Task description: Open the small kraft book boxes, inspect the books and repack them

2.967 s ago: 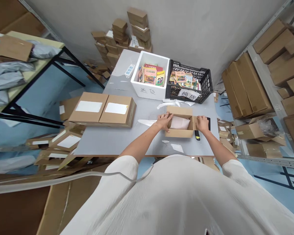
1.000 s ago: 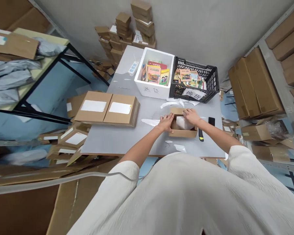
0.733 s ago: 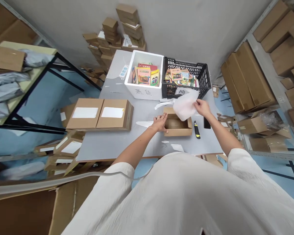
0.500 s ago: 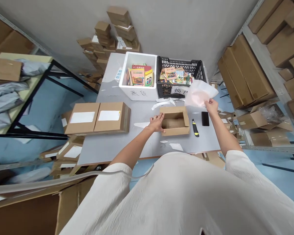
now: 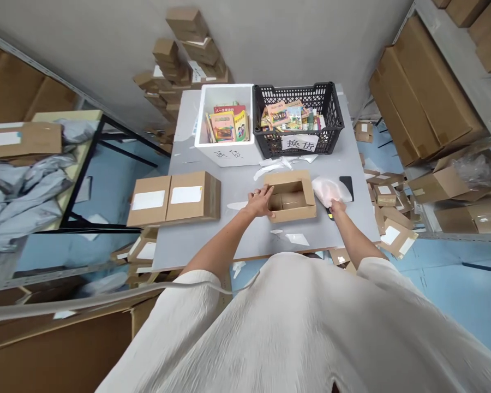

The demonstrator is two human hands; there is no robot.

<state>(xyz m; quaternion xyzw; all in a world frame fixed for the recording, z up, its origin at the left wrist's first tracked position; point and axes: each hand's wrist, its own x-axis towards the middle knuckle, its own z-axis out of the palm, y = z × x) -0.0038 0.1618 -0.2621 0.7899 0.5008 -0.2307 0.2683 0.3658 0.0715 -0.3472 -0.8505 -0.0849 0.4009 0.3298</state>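
An open cardboard box [image 5: 290, 214] stands on the table with its inside facing up; brown surfaces show within. My left hand [image 5: 259, 202] grips its left wall, fingers over the edge and thumb at the near corner. Right of the box, my right hand [image 5: 337, 206] is closed on the near edge of a translucent white plastic bag [image 5: 327, 188] with something pinkish inside that I cannot make out. The bag is low over the table and partly covers a black phone [image 5: 347, 185] and a box cutter [image 5: 330, 216], whose yellow end shows.
Behind the box stand a white foam bin [image 5: 225, 153] and a black plastic crate [image 5: 331, 136], both holding books. Two labelled cartons [image 5: 188, 210] sit at the left. Paper scraps [image 5: 298, 239] lie on the table [image 5: 213, 240]. Shelves with cartons [image 5: 425, 98] rise at the right.
My right hand has brought the bag down and toward me, from beside the crate to beside the box, over the cutter and phone. My left hand stays on the box.
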